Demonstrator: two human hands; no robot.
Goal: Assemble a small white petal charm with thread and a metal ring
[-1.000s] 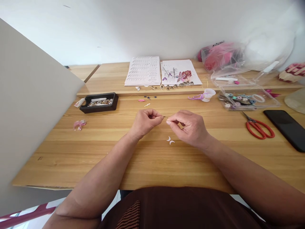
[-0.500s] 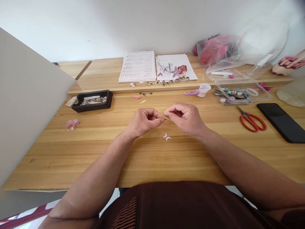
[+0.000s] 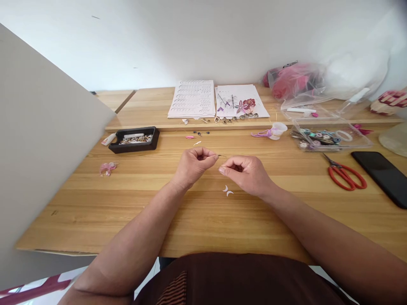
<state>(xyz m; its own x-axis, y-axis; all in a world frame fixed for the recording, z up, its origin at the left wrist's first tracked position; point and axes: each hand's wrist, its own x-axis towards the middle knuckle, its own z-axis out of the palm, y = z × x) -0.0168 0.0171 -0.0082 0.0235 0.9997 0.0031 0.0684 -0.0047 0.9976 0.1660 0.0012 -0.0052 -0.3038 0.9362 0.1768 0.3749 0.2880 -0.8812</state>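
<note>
My left hand (image 3: pixel 196 166) is closed in a pinch, thumb against forefinger. From its fingertips a thin, dark, wire-like piece (image 3: pixel 222 156) sticks out to the right. Slightly lower and just to the right, my right hand (image 3: pixel 249 174) is also pinched; whatever its fingertips hold, perhaps something very fine, I cannot make out. The two hands are close but apart above the wooden table. Under them lie two small white crescent cutouts (image 3: pixel 229 193), side by side.
Red-handled scissors (image 3: pixel 346 176) and a black phone (image 3: pixel 380 178) lie at right, near a clear plastic box (image 3: pixel 330 140) of spools. A black tray (image 3: pixel 133 148) of beads stands at left. Printed sheets (image 3: pixel 192 99) rest on the raised back ledge, and a thread-wrapped white cup (image 3: pixel 278 131) stands before it.
My right fingertips have dropped from just above the left fingertips to below them, nearer to me. The dark piece stays in my left hand. The whole view has shifted slightly.
</note>
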